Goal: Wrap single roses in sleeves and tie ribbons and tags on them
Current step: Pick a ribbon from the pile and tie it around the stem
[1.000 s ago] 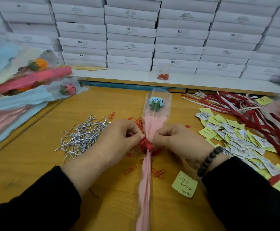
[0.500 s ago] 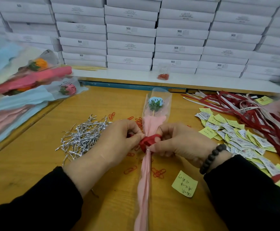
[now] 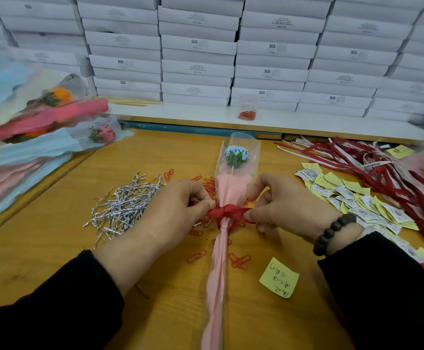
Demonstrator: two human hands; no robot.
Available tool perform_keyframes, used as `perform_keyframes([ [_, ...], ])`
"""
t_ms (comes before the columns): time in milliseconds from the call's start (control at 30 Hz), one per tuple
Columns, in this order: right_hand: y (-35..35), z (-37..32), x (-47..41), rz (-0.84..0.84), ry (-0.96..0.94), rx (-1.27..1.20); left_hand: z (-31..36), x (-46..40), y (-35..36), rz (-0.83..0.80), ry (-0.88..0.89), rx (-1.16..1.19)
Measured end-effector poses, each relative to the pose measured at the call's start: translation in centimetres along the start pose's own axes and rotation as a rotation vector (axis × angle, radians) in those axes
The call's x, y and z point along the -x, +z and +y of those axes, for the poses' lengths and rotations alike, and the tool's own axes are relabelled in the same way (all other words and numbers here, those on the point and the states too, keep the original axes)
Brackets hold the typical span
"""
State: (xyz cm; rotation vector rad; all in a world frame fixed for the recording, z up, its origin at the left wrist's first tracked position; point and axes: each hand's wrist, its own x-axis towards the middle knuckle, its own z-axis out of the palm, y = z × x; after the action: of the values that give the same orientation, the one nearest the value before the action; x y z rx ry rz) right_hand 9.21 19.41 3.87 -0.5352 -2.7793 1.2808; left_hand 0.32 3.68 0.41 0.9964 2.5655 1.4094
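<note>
A single light-blue rose (image 3: 236,154) lies lengthwise on the wooden table (image 3: 41,248) inside a clear sleeve with pink paper (image 3: 218,274). Around the sleeve's narrow waist sits a red ribbon (image 3: 227,213), just above a silver twist tie. My left hand (image 3: 178,210) pinches the ribbon's left end. My right hand (image 3: 286,205) pinches its right end. The two ends are stretched out sideways from the knot.
A heap of silver twist ties (image 3: 125,205) lies left of the rose. Red paper clips (image 3: 238,261) are scattered around it. Tags (image 3: 352,200) and red ribbons (image 3: 382,168) fill the right side. A yellow note (image 3: 279,277) lies near my right wrist. Wrapped roses (image 3: 29,127) pile at the left; white boxes (image 3: 198,46) stand stacked behind.
Both hands have drawn apart sideways. The red ribbon, bunched between the fingers a second ago, is now pulled out to both sides of the sleeve.
</note>
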Motion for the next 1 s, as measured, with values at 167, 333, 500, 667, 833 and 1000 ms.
perform_keyframes([
  [167,-0.7,0.1,-0.1,0.056,-0.025,0.217,-0.2,-0.3,-0.6,0.005,0.004,-0.048],
  [333,-0.9,0.5,-0.2,0.018,-0.035,-0.089,-0.4,-0.4,-0.9,0.018,0.001,-0.077],
  [500,-0.8,1.1,-0.3,-0.111,-0.014,-0.660,-0.6,-0.5,-0.8,0.023,0.020,-0.113],
  [667,-1.4,1.4,-0.2,-0.189,0.023,-0.615,-0.9,-0.6,-1.0,0.030,0.010,-0.141],
  [833,-2.9,1.7,0.2,-0.188,0.058,-0.078,-0.8,-0.6,-1.5,0.009,0.012,-0.149],
  [1000,-3.8,1.9,0.2,-0.220,0.114,0.112,-0.5,-0.6,-1.8,-0.024,-0.004,-0.193],
])
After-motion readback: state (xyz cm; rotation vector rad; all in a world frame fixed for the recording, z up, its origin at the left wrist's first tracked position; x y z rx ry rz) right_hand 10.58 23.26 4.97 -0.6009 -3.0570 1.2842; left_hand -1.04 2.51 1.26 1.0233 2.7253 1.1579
